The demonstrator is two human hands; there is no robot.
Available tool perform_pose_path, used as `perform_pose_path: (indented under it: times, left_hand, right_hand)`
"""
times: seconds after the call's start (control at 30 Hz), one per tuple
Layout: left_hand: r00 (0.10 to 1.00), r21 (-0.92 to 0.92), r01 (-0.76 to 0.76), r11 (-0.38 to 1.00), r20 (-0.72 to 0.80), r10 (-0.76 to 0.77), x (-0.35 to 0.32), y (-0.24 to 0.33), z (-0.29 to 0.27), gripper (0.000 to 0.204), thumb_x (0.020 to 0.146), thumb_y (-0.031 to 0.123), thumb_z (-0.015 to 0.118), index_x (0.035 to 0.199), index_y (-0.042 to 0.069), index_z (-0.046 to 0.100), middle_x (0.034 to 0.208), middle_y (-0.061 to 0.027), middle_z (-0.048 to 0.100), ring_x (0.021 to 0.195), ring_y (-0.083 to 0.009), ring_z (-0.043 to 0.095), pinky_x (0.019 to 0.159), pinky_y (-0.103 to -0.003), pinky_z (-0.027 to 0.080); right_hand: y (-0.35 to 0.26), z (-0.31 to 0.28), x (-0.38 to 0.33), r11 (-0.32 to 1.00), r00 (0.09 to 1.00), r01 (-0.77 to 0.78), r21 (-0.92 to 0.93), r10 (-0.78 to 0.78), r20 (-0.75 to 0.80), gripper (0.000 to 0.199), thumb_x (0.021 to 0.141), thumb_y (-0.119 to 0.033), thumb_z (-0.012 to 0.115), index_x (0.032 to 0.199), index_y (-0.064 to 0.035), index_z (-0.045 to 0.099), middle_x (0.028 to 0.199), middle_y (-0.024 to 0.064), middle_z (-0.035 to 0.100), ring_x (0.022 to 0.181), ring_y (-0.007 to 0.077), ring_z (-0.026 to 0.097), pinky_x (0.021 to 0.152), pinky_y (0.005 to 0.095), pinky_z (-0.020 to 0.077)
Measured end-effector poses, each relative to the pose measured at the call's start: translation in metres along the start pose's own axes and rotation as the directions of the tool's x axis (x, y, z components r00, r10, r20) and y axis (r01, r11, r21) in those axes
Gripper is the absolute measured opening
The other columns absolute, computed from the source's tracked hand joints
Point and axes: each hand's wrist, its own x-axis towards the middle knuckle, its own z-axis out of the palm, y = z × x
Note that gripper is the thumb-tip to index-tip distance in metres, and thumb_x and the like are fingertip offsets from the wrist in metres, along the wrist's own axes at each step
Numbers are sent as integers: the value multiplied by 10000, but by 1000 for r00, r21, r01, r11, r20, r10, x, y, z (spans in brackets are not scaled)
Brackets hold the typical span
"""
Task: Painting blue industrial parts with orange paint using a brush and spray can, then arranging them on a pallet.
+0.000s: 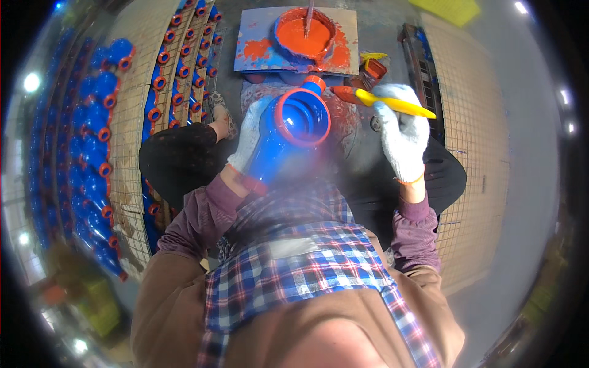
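Note:
A glossy blue branched pipe fitting (275, 153), its open ends rimmed in orange-red, is held in front of my body. My left hand (248, 138), in a white glove, grips it from the left side. The wide round mouth faces up, and a smaller branch end points away from me. My right hand (405, 132), gloved too, is closed around a paintbrush (368, 98) with a yellow handle. The brush's orange-red tip is just right of the smaller branch end; whether they touch I cannot tell. Beyond them stands a bowl (279, 44) of orange-red paint with a stick in it.
The bowl sits on a paint-spattered board (257, 30). To its right are a small orange-stained container (374, 69) and something yellow. Many blue fittings with red rims line the racks (132, 184) at the left. A wire-mesh panel (475, 153) stands at the right.

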Motion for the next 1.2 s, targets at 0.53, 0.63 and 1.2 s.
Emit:
perform_pose_path:
  times: [0.53, 0.63, 1.2]
  left_hand:
    - [990, -608, 138, 782, 107, -92, 21, 10, 1, 867, 880, 729, 561, 1415, 51, 486, 1177, -244, 630, 737, -352, 685, 601, -395, 629]
    - [956, -866, 287, 410, 237, -170, 24, 18, 0, 835, 884, 720, 554, 1434, 95, 478, 1239, -215, 628, 836, -342, 691, 650, -410, 630]
    - [989, -811, 74, 580, -15, -146, 47, -6, -23, 596, 983, 684, 364, 1263, 206, 582, 1150, -82, 660, 1011, -299, 651, 869, -507, 563]
  right_hand:
    - [12, 33, -40, 994, 985, 110, 21, -106, -136, 259, 904, 67, 696, 1157, 13, 676, 1129, 110, 669, 1068, 217, 650, 960, 321, 510]
    - [5, 28, -40, 991, 980, 134, -5, -133, -147, 288, 874, 78, 724, 1151, 11, 686, 1132, 120, 674, 1077, 231, 662, 951, 314, 517]
    - [-40, 30, -24, 671, 725, 659, -338, -448, 524, 388, 767, -98, 742, 1152, -143, 725, 1050, 98, 739, 852, 289, 707, 715, 373, 548]
